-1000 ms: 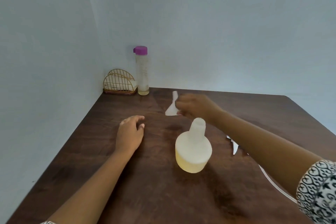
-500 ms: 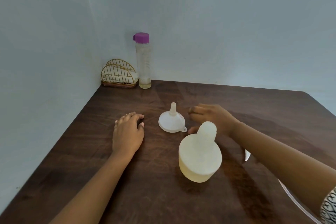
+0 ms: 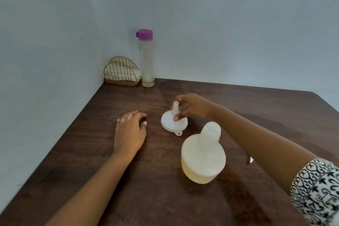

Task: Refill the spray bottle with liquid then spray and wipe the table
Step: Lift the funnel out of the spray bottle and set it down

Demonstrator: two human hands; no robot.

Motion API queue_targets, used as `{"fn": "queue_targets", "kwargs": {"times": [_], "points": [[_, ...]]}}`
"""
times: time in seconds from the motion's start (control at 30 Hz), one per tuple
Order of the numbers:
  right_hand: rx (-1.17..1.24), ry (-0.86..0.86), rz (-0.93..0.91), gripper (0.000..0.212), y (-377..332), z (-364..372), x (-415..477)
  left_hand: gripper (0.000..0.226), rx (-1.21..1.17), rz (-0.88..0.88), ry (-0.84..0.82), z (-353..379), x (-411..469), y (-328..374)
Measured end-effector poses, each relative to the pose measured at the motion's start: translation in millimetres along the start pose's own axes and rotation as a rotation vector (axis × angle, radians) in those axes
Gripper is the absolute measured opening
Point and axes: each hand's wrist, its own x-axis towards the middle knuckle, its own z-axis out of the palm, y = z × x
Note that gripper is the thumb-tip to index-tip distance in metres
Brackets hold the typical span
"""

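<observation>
Clearly the job had barely started: the spray bottle [image 3: 203,154] stood uncapped at lower centre of the frame with only a shallow yellowish layer inside, and no spraying or wiping looked done yet. The right hand [image 3: 192,106] pinched the spout of an upturned white funnel [image 3: 173,122] just above and left of the bottle, while the left hand [image 3: 129,132] lay flat and relaxed on the table [image 3: 73,161], holding nothing. Refilling presumably would draw on the purple-capped bottle [image 3: 146,58] in the upper-left corner, well apart from both hands.
</observation>
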Motion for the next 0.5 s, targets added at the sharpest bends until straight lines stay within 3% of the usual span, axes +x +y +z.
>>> {"fn": "queue_targets", "kwargs": {"times": [0.13,0.27,0.33,0.5], "points": [[-0.175,0.159,-0.016,0.036,3,10,0,0.033,0.01,0.003,-0.002,0,1,-1],[0.022,-0.191,0.009,0.081,6,0,-8,0.033,0.007,-0.001,-0.015,0,2,-2],[-0.028,-0.257,-0.002,0.078,12,1,-7,0.035,0.056,0.006,-0.026,-2,5,-3],[-0.065,0.061,-0.004,0.07,26,15,16,0.047,0.318,0.035,-0.116,-5,32,-10]]}}
